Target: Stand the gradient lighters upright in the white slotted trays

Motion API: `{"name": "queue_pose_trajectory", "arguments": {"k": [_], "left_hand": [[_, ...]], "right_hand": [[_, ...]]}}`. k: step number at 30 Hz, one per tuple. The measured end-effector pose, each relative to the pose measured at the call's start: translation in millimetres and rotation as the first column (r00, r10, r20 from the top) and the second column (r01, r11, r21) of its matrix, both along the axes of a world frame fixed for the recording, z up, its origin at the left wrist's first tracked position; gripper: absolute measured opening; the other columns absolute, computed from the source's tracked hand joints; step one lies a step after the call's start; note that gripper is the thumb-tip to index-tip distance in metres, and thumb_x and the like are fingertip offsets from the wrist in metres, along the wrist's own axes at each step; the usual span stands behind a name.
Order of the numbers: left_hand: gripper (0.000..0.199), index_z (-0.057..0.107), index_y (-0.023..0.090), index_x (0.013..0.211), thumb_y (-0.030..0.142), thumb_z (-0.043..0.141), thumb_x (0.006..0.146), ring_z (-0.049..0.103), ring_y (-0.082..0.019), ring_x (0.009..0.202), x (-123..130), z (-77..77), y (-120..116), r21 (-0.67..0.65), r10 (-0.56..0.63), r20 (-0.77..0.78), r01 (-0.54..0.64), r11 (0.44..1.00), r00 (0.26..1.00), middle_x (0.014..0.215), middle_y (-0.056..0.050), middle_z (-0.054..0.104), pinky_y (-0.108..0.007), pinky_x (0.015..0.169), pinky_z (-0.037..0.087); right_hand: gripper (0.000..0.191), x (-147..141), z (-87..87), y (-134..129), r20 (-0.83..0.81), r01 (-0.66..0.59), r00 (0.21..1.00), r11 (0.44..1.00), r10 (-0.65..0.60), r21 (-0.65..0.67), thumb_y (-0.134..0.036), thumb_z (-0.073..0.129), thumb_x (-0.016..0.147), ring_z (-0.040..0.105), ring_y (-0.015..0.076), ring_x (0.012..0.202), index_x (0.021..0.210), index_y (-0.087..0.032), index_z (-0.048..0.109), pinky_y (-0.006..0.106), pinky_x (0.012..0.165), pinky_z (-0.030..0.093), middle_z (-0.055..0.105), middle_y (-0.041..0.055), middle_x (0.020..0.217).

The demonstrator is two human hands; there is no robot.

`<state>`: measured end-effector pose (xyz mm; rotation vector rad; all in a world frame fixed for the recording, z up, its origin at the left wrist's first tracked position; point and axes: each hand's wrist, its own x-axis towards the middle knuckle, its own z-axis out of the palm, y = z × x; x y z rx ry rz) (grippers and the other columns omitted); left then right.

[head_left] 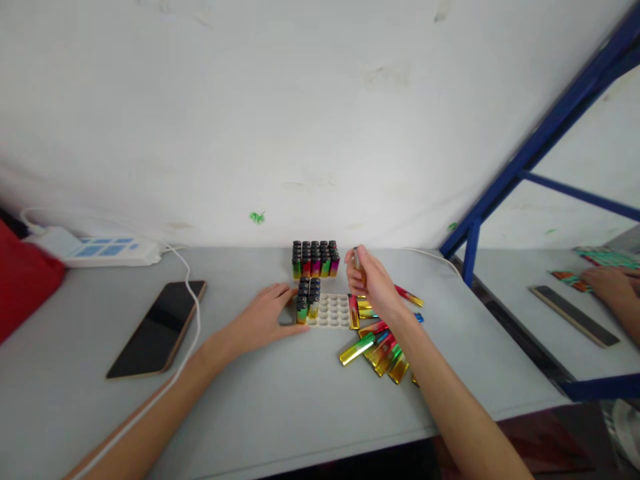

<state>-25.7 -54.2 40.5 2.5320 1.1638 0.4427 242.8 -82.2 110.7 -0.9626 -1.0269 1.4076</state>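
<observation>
White cable (199, 319) foremost, the left hand (270, 310) spans one end of the pale tray (330, 326) (hold or mere contact indeterminable), the right hand (373, 277) grasping one lighter (357, 259); two columns (303, 307) stand filled, other pockets (333, 307) unfilled, loose lighters (357, 349) at right, an upright block (315, 259) behind.

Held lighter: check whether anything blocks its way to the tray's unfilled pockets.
Nothing visible: the right hand holds the lighter beyond the far right corner of the tray, and its standing lighters fill only the left side.
</observation>
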Motion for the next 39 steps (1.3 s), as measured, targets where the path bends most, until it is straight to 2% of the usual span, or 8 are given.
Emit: {"name": "queue_pose_trajectory", "arguments": {"k": [4, 8, 12, 20, 27, 30, 35, 39], "left_hand": [[0.060, 0.075, 0.023, 0.127, 0.068, 0.086, 0.088, 0.072, -0.038, 0.125, 0, -0.4, -1, 0.015, 0.009, 0.009, -0.009, 1.000, 1.000, 0.130, -0.014, 0.077, -0.052, 0.115, 0.057], [0.056, 0.076, 0.024, 0.124, 0.067, 0.085, 0.089, 0.074, -0.037, 0.122, 0, -0.5, -2, 0.013, 0.008, 0.018, -0.008, 1.000, 1.000, 0.126, -0.012, 0.078, -0.050, 0.114, 0.058], [0.059, 0.075, 0.024, 0.127, 0.069, 0.084, 0.089, 0.073, -0.038, 0.124, -1, -0.7, -2, 0.019, 0.015, 0.015, -0.015, 1.000, 1.000, 0.129, -0.012, 0.078, -0.052, 0.114, 0.057], [0.057, 0.075, 0.024, 0.125, 0.070, 0.082, 0.091, 0.073, -0.036, 0.120, -1, -2.1, -3, 0.030, 0.010, 0.020, -0.010, 0.999, 1.000, 0.124, -0.011, 0.077, -0.051, 0.112, 0.059], [0.057, 0.076, 0.024, 0.123, 0.069, 0.083, 0.089, 0.073, -0.039, 0.120, 0, 1.1, -3, 0.016, 0.014, 0.008, -0.014, 1.000, 1.000, 0.122, -0.012, 0.078, -0.052, 0.114, 0.058], [0.056, 0.076, 0.025, 0.124, 0.069, 0.083, 0.090, 0.073, -0.038, 0.122, 0, 1.8, -3, 0.026, 0.011, 0.018, -0.012, 1.000, 1.000, 0.124, -0.012, 0.078, -0.053, 0.115, 0.057], [0.061, 0.074, 0.023, 0.131, 0.068, 0.084, 0.089, 0.072, -0.039, 0.127, 1, 2.2, -4, 0.014, 0.013, -0.007, -0.012, 1.000, 1.000, 0.133, -0.013, 0.077, -0.052, 0.117, 0.056], [0.063, 0.073, 0.022, 0.134, 0.065, 0.085, 0.091, 0.071, -0.039, 0.130, 1, 1.9, -5, 0.011, 0.010, -0.020, -0.010, 1.000, 1.000, 0.135, -0.015, 0.076, -0.052, 0.119, 0.055]], "right_hand": [[0.073, -14, -16.5, 4, -0.049, -0.058, 0.998, 0.985, 0.050, -0.165, -0.092, 0.062, 0.088, 0.015, 0.0084, 0.050, 0.067, -0.026, 0.041, 0.021, 0.046, 0.015, 0.023, -0.0116, 0.057], [0.061, -20, -26.7, -2, -0.006, -0.055, 0.998, 0.959, 0.056, -0.278, -0.068, 0.049, 0.101, 0.004, 0.0088, 0.050, 0.060, -0.027, 0.029, 0.023, 0.044, 0.008, 0.015, -0.0119, 0.054], [0.046, -22, -28.3, -5, 0.065, 0.018, 0.998, 0.960, 0.000, -0.280, -0.048, 0.042, 0.100, 0.005, 0.0093, 0.048, 0.060, -0.028, 0.031, 0.024, 0.043, 0.006, 0.017, -0.0109, 0.053], [0.059, -19, -29.7, -2, 0.125, 0.063, 0.991, 0.973, -0.035, -0.224, -0.073, 0.057, 0.094, 0.012, 0.0077, 0.048, 0.064, -0.026, 0.041, 0.022, 0.044, 0.011, 0.021, -0.0115, 0.054], [0.050, -16, -34.0, -6, 0.145, 0.063, 0.989, 0.975, -0.031, -0.215, -0.061, 0.050, 0.097, 0.008, 0.0089, 0.048, 0.062, -0.028, 0.035, 0.024, 0.043, 0.008, 0.020, -0.0100, 0.054], [0.057, -16, -35.8, -5, 0.148, 0.057, 0.989, 0.975, -0.025, -0.214, -0.071, 0.054, 0.097, 0.011, 0.0089, 0.048, 0.064, -0.027, 0.039, 0.024, 0.044, 0.010, 0.020, -0.0103, 0.054], [0.069, -15, -34.7, -7, 0.184, 0.036, 0.983, 0.997, -0.022, -0.071, -0.093, 0.060, 0.090, 0.025, 0.0104, 0.048, 0.078, -0.026, 0.055, 0.025, 0.046, 0.021, 0.034, -0.0086, 0.061], [0.053, -10, -25.9, -19, 0.430, -0.043, 0.901, 0.976, -0.054, 0.212, -0.077, 0.056, 0.106, 0.054, 0.0177, 0.064, 0.096, -0.026, 0.065, 0.031, 0.061, 0.046, 0.058, -0.0013, 0.077]]}}
